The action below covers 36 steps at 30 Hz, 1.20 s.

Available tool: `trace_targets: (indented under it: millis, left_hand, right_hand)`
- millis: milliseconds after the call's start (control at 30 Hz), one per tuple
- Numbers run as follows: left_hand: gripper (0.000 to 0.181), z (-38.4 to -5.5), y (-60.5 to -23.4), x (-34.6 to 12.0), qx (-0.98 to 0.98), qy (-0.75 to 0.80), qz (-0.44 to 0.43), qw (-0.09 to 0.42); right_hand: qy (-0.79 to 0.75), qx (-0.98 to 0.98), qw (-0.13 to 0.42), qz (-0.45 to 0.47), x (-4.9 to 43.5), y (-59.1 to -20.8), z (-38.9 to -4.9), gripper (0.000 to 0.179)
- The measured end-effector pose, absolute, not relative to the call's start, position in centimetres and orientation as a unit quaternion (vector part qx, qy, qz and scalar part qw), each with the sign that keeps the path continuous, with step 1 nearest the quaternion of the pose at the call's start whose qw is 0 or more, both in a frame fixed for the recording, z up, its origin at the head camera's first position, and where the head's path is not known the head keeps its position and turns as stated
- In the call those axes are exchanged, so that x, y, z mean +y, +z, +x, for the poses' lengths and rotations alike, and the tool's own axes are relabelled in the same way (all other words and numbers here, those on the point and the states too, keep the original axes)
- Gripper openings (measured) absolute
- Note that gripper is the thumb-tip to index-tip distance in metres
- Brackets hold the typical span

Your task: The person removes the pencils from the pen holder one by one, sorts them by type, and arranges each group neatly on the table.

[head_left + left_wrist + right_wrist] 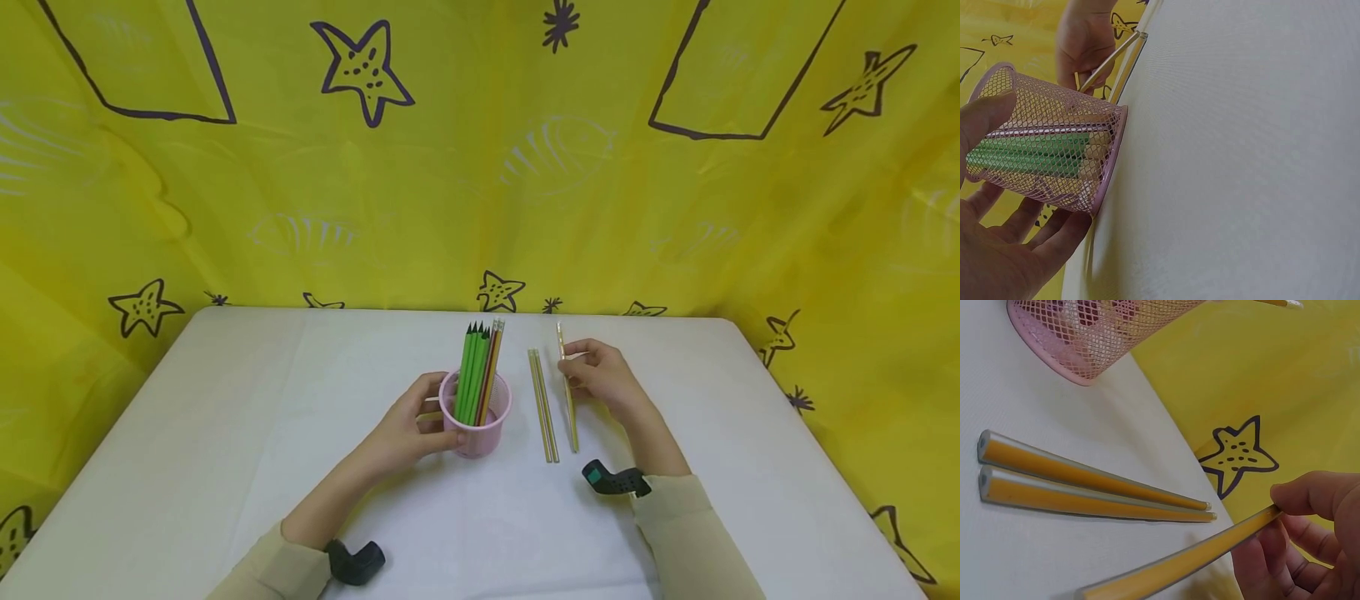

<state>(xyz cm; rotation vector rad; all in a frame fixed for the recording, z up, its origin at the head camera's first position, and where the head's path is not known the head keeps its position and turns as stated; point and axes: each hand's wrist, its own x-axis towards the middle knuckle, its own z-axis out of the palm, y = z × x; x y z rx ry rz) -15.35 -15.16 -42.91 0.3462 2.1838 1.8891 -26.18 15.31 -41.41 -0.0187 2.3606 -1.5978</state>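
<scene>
A pink mesh pencil cup (480,442) stands upright on the white table, holding several green pencils (470,375) with dark tips up and a few others, one yellow with its eraser end up. My left hand (412,421) grips the cup from its left side, thumb in front and fingers round the back. To the cup's right, my right hand (603,375) pinches a yellow pencil (1191,556) between thumb and fingers near its far end; that end tilts up off the table. Two more yellow pencils (1091,481) lie side by side between the cup and my right hand.
The white table (187,433) extends to both sides and in front. A yellow curtain (450,183) with drawn stars and fish hangs behind its far edge. Dark wrist-worn devices (356,562) sit at both sleeves.
</scene>
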Motion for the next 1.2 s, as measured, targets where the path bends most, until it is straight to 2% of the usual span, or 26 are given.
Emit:
trace_targets:
  millis: [367, 700, 1200]
  left_hand:
    - [0.078, -15.4, -43.0, -15.2, 0.745, 0.646, 0.118, 0.119]
    - [0.078, -15.3, -42.8, -15.1, 0.743, 0.648, 0.118, 0.119]
    - [0.077, -15.4, -43.1, -15.2, 0.746, 0.645, 0.12, 0.117]
  right_hand:
    - [-0.52, 0.839, 0.161, 0.009, 15.0, -42.5, -26.5, 0.037]
    - [-0.504, 0.85, 0.153, 0.004, 14.9, -43.1, -26.5, 0.037]
    - [-0.52, 0.838, 0.166, -0.001, 15.0, -42.9, -26.4, 0.038]
